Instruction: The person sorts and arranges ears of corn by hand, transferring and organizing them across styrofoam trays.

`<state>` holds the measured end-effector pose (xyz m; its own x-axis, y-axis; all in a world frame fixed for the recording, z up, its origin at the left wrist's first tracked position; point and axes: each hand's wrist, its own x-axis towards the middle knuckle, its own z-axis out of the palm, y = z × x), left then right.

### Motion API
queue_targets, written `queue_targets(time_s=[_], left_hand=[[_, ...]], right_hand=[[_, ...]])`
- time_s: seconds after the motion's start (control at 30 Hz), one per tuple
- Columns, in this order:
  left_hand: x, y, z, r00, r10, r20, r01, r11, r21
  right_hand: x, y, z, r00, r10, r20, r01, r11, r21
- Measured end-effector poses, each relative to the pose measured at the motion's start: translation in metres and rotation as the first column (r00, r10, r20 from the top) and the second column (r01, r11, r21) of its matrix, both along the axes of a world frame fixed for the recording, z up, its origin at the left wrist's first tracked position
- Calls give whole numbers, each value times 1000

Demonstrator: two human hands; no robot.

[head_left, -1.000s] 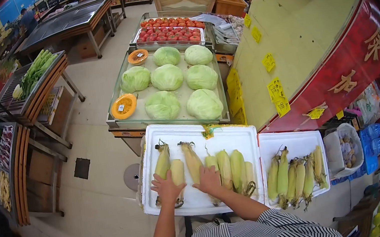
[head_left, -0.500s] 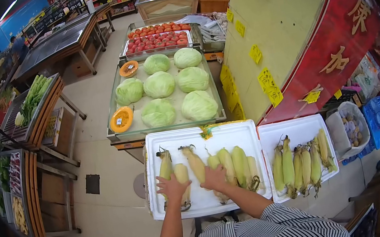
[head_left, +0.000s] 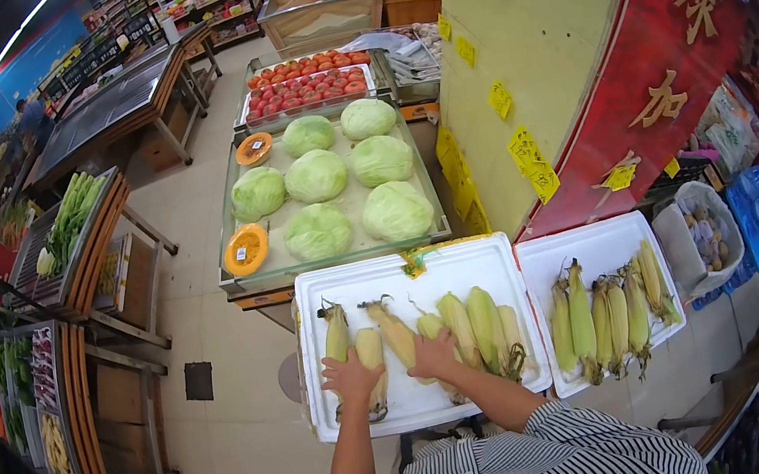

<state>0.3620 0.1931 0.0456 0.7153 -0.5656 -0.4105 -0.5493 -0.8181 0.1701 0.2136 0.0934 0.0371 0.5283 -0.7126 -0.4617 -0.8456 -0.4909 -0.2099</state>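
Observation:
A white foam tray [head_left: 408,283] in front of me holds several ears of corn in pale green husks. My left hand [head_left: 354,378], fingers spread, rests over two ears at the tray's left side, one a green ear [head_left: 334,331] and the other a paler ear [head_left: 370,348]. My right hand [head_left: 434,355] lies with fingers apart between a yellowish ear [head_left: 392,331] and the group of ears [head_left: 482,320] on the right, touching the nearest ones. Neither hand is wrapped round an ear.
A second white tray [head_left: 536,260] with more corn adjoins on the right, beside a white basket [head_left: 710,240]. Beyond stand cabbages [head_left: 316,175], pumpkin pieces [head_left: 246,250] and tomatoes [head_left: 303,91]. A yellow pillar [head_left: 508,42] rises at the right; vegetable racks [head_left: 85,411] line the left.
The camera view has shifted, so the trays and cabbages appear slightly displaced. Both hands stay spread over the corn, with little visible movement relative to the tray.

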Motion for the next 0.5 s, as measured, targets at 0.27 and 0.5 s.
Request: queue_targets(time_s=[0.27, 0.5], left_hand=[[-9, 2, 14, 998, -1, 66, 1, 1000, 6], [-10, 2, -4, 994, -14, 105, 15, 1000, -4]], right_hand=[[-35, -23, 37, 950, -171, 261, 100, 959, 266], [-139, -30, 68, 491, -548, 677, 115, 811, 574]])
